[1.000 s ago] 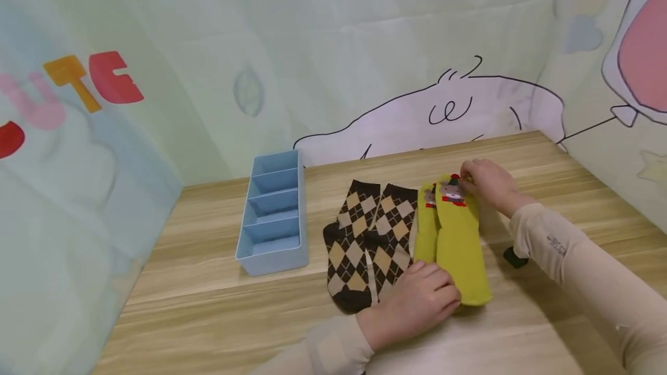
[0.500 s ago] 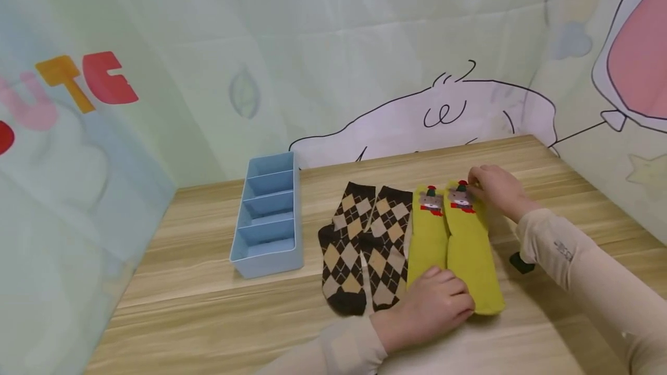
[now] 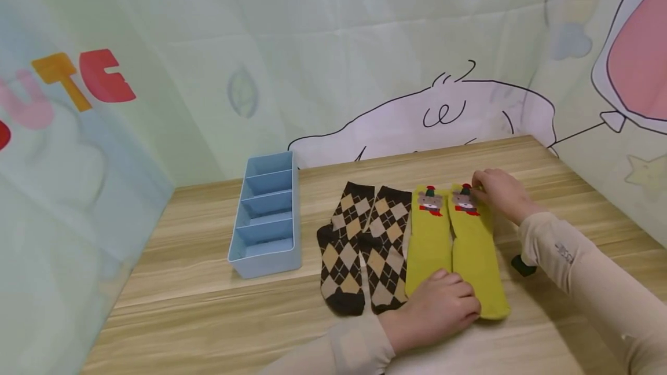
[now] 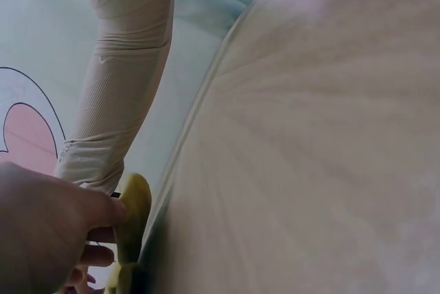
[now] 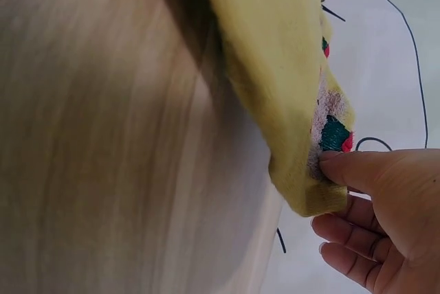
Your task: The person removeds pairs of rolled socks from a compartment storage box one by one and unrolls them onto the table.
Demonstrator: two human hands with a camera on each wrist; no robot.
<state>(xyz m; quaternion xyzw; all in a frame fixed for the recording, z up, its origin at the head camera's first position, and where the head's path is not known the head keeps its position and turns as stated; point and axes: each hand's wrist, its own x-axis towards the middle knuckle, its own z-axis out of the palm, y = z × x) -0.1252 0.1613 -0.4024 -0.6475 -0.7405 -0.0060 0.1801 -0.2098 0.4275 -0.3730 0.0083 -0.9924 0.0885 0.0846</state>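
Two yellow socks with a bear pattern lie side by side in the head view, the left yellow sock [image 3: 429, 245] and the right yellow sock [image 3: 474, 253]. My right hand [image 3: 502, 194] pinches the right one's cuff at the far end; in the right wrist view, the thumb [image 5: 354, 167] presses on the cuff beside the bear patch. At the near end, my left hand [image 3: 435, 310] holds the right sock's toe, its thumb against the yellow fabric [image 4: 134, 205] in the left wrist view. The left sock's toe is hidden behind that hand.
Two brown argyle socks, the left one [image 3: 342, 253] and the right one [image 3: 387, 247], lie flat beside the yellow pair. Further left stands a blue box [image 3: 268, 265] with several compartments. A small dark green object [image 3: 523, 266] lies by the right sleeve. Printed cloth [image 3: 339, 74] hangs behind the table.
The right yellow sock has shifted right and slightly nearer with both hands, uncovering more of the left yellow sock. The two now lie side by side, where they overlapped before.
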